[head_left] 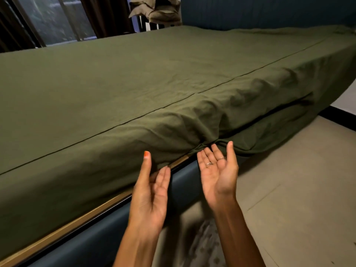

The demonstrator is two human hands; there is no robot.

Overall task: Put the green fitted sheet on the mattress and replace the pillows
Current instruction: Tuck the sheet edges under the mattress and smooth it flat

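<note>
The green fitted sheet (146, 78) covers the whole top of the mattress and hangs wrinkled over its near side. Its lower edge bunches at a gathered point just above the bed frame. My left hand (152, 191) is palm up with straight fingers, its fingertips at the sheet's lower edge. My right hand (217, 170) is also palm up and spread, with its fingertips close under the gathered edge. Neither hand grips the cloth. Some beige pillows (156, 10) lie piled on a stand beyond the far side of the bed.
A dark blue bed frame (92, 237) with a tan strip runs under the mattress. The blue headboard (269, 10) is at the back right. A window with dark curtains (57, 18) is at the back left. Tiled floor (300, 199) lies to the right.
</note>
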